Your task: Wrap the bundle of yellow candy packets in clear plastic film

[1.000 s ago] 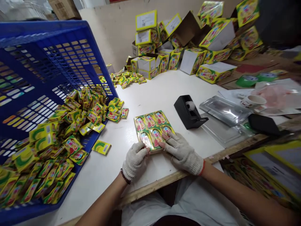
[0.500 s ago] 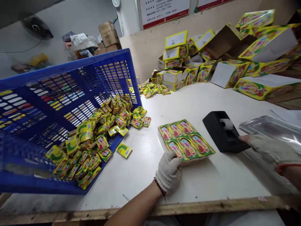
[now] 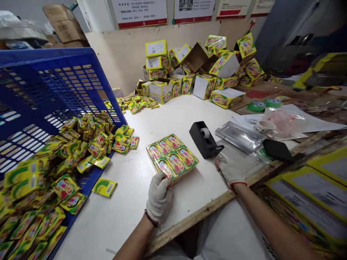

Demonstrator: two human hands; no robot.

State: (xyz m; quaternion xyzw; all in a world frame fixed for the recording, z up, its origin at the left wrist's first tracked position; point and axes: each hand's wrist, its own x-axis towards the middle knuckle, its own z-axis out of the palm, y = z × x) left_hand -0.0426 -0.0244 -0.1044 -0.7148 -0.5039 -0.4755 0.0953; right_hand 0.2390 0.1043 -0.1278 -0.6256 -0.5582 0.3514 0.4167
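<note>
A flat block of yellow-green packets (image 3: 173, 156), with six printed fronts showing on top, lies on the white table. My left hand (image 3: 159, 196), in a white knit glove with bare fingertips, is closed on the block's near corner. To the right stands a black tape dispenser (image 3: 202, 141) with a white-cored roll in it. Just in front of its cutting end is my right hand (image 3: 229, 171), also gloved. Its fingers are drawn together; whether a strip of tape is between them is too small to make out.
At left, a blue crate (image 3: 104, 77) lies tipped, with small packets (image 3: 89, 137) spilling out. One loose packet (image 3: 105, 187) lies near it. Yellow printed boxes (image 3: 187, 81) pile up at the back. Right of the dispenser are a clear plastic tray (image 3: 241, 136) and a paper cup (image 3: 264, 126).
The view has swung right. My right hand has come off the dispenser's end toward the table's near edge. My left hand stays at the block's near corner.
</note>
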